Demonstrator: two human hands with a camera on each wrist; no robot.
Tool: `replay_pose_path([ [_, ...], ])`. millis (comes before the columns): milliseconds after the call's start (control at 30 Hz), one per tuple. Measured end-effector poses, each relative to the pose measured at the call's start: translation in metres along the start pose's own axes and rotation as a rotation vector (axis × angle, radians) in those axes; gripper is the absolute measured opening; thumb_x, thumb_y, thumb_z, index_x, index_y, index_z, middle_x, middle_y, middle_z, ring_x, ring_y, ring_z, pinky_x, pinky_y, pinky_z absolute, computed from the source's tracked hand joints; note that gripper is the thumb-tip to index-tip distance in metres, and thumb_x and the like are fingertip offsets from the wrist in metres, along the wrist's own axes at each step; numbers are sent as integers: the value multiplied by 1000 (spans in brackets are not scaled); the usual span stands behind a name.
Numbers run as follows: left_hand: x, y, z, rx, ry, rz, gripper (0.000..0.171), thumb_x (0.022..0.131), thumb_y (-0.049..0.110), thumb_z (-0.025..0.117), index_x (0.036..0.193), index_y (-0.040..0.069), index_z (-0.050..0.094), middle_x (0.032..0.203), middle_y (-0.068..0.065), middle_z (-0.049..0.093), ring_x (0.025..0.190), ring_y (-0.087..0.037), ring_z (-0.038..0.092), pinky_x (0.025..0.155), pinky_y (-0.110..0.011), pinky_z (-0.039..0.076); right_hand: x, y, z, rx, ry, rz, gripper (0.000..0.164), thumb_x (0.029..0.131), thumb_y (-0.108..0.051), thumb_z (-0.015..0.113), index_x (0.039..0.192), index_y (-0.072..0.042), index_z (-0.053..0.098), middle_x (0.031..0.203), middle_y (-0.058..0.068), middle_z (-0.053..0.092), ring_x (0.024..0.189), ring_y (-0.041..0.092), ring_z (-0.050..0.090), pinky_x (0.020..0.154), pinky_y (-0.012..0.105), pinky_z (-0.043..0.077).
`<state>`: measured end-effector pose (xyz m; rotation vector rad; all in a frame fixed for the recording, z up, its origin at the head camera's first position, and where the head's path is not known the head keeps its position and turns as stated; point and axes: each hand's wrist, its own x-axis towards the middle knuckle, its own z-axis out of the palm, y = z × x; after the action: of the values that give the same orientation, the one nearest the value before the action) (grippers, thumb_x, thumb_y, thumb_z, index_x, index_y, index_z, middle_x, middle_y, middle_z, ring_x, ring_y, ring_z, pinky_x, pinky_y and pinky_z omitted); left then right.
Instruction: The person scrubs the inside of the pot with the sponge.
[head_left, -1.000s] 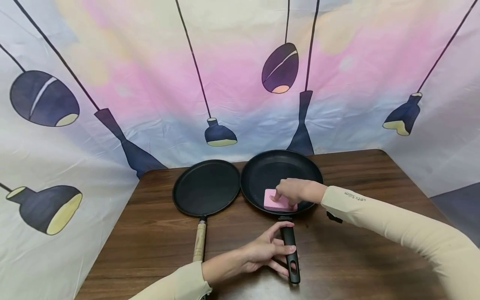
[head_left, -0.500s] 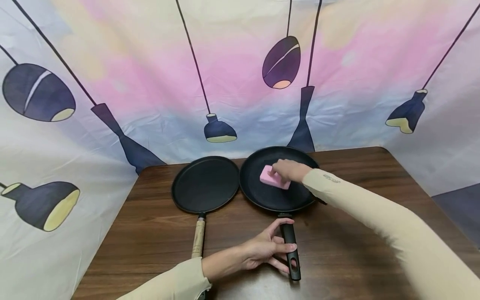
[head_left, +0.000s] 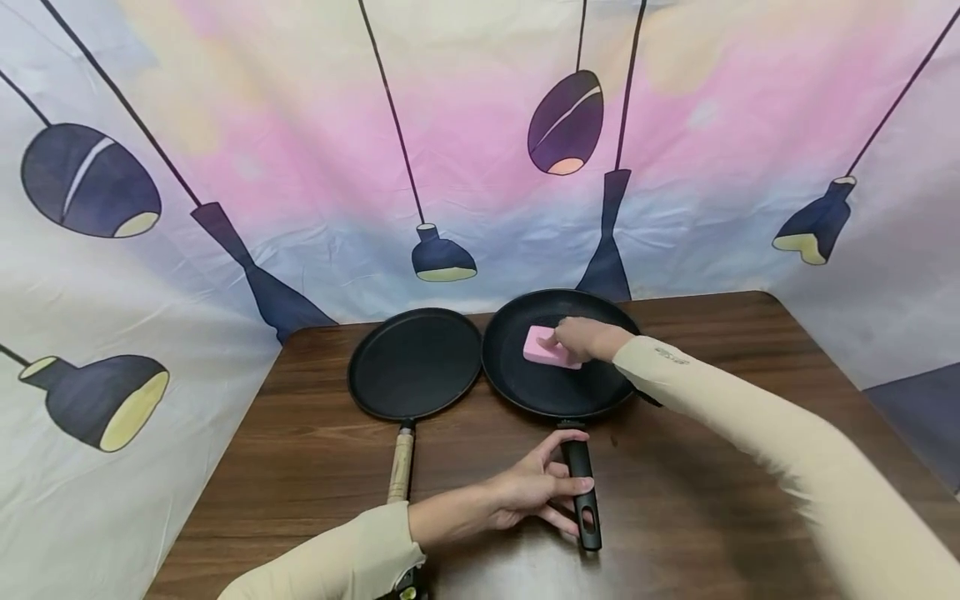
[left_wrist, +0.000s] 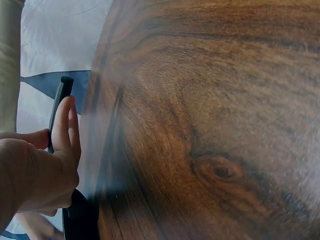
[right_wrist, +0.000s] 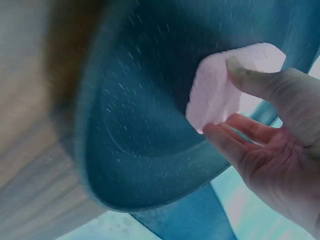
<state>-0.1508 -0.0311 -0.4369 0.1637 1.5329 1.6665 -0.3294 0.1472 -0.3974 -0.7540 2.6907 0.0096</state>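
Observation:
A black frying pan (head_left: 517,379) lies on the wooden table, its handle pointing toward me. My left hand (head_left: 525,493) holds that black handle (head_left: 589,521) between thumb and fingers; the left wrist view shows this hand (left_wrist: 42,170) from the side. Inside the pan, my right hand (head_left: 588,337) pinches a pink sponge (head_left: 542,347) near the middle of the cooking surface. In the right wrist view the thumb lies on one face of the sponge (right_wrist: 212,92) and fingertips are at its edge. Pale specks dot the pan's dark surface (right_wrist: 145,115) there.
Left of the frying pan, its rim right beside it, lies a flat black crepe pan (head_left: 416,367) with a light wooden handle (head_left: 401,467), partly hidden by my left sleeve. A cloth backdrop (head_left: 322,167) with printed lamps hangs behind the table (head_left: 712,483).
My right hand has carried the sponge from the pan's near side up to its middle, most of it in the first half second. My left hand stays on the handle.

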Motion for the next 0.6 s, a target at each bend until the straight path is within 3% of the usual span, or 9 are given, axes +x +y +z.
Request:
replay_pose_path([
  [100,1,-1,0,1,11,5,62,100,5,65,151,27,39,102,-13,66,82,-27,74,70,-45,66,-22,-8,4,-14,-39,-52,56,94,0,69,145,-18,58,142,22,57,121,28,58,95,38,53],
  [300,1,-2,-2,6,16,4,62,100,4,64,151,29,40,101,-13,66,83,-27,74,71,-47,66,-49,-20,15,-12,-30,-137,54,88,4,75,138,-16,66,127,18,65,104,21,60,98,39,59],
  [367,1,-2,-3,4,14,1,63,100,4,65,151,29,39,102,-14,66,83,-28,74,72,-48,66,-50,-21,16,12,-15,-141,54,87,6,75,137,-15,67,128,18,66,105,22,62,99,40,59],
  [467,1,-1,-3,-4,8,-6,64,99,4,65,152,29,39,104,-14,66,83,-28,74,72,-49,66,-44,-17,12,60,-13,-122,55,87,4,77,137,-13,66,137,18,63,120,27,62,101,42,59],
  [600,1,-1,-3,-19,-6,-14,65,99,2,65,152,29,38,104,-13,66,83,-28,74,72,-49,66,-23,-2,6,109,-16,-51,54,91,2,73,143,-10,60,140,20,61,124,31,61,95,39,58],
])
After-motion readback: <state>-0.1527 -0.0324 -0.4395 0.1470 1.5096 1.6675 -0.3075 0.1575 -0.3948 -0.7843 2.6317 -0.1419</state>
